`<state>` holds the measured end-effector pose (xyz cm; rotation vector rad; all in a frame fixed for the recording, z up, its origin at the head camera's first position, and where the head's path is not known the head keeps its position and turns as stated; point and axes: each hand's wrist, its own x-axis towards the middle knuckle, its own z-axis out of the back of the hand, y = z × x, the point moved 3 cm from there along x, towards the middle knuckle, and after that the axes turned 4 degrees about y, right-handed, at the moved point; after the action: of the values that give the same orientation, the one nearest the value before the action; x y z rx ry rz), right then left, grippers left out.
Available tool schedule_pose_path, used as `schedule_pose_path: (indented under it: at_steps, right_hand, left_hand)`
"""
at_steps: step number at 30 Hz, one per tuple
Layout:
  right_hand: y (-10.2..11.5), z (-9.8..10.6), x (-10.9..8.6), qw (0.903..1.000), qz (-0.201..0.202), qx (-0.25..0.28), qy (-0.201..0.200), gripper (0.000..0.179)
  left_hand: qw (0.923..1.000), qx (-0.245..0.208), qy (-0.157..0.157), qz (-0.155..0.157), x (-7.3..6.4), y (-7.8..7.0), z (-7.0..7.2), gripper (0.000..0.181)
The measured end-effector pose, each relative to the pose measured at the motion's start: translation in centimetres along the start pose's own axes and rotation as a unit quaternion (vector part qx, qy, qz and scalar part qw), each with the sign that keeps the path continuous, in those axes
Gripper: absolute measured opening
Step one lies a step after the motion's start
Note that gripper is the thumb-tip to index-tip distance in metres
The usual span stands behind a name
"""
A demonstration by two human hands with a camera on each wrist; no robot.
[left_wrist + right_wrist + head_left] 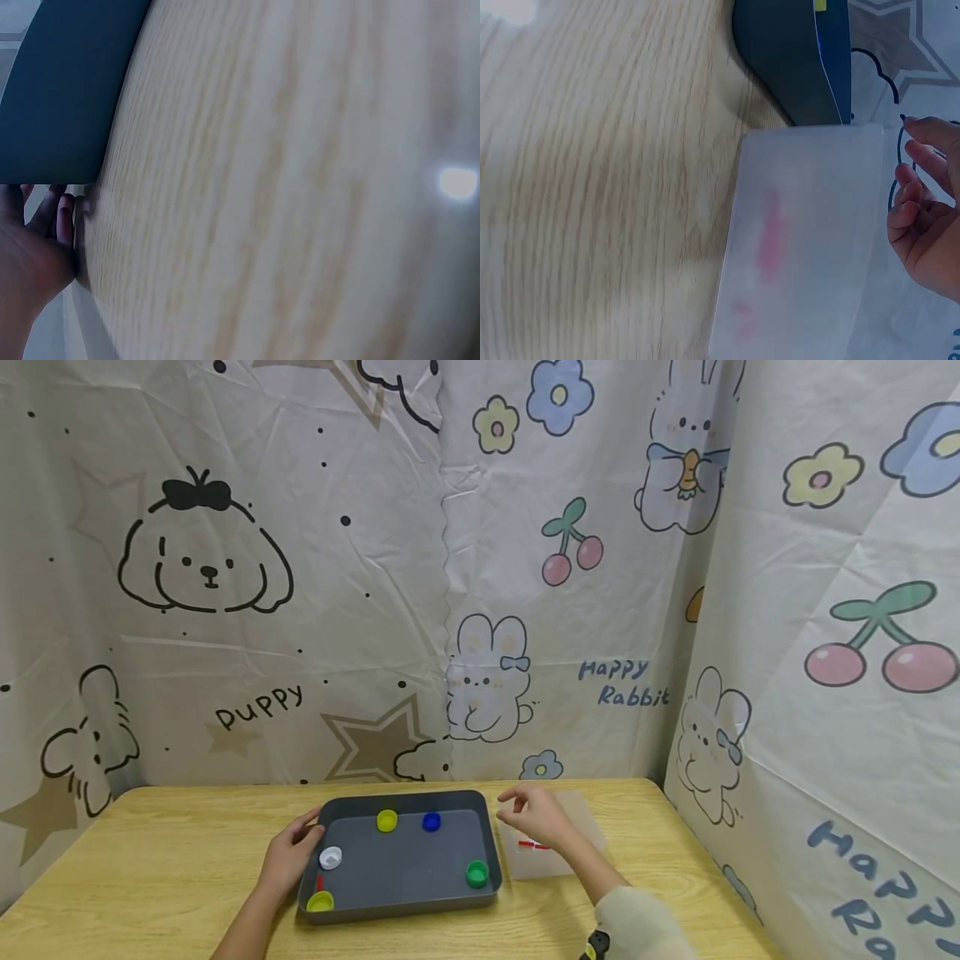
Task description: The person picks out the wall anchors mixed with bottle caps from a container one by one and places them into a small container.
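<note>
A dark grey tray (405, 910) lies on the table. My left hand (291, 853) grips its left rim, thumb over the edge and fingers along the outer wall; the left wrist view shows this hand (37, 251) at the tray's end (60, 97). Bottle caps sit in the tray: yellow (387, 821), blue (431, 822), white (331, 858), green (477, 874) and another yellow (320, 902), with a small red piece (320, 882) beside it. My right hand (538, 816) hovers over a translucent box (581, 818), thumb and index finger apart, nothing visible between them.
Red strips (534, 844) show in the translucent box, blurred through its frosted wall in the right wrist view. This box stands close to the tray's right end. A printed curtain (337, 635) hangs behind the wooden table (172, 852) and along its right side.
</note>
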<state>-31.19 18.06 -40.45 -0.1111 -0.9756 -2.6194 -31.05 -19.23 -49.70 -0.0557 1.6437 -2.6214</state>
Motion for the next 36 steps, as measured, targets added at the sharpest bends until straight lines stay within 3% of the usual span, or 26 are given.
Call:
schedule_pose_path:
  at_steps: [7,24,36]
  right_hand:
    - [1.2,-1.6,0.6,0.9994,0.013,0.014,0.028,0.024]
    - [3.6,-5.6,1.7,0.9968,0.049,-0.009,0.062,0.022]
    - [6.8,-8.6,1.7,0.9935,0.052,-0.006,0.101,0.021]
  left_hand:
    - [0.9999,0.002,-0.008,-0.008,0.0,0.0,0.0,0.048]
    - [0.9999,0.002,-0.011,-0.013,-0.1,-0.2,0.0,0.047]
    - [0.9999,-0.004,-0.007,-0.011,-0.1,-0.2,0.0,0.047]
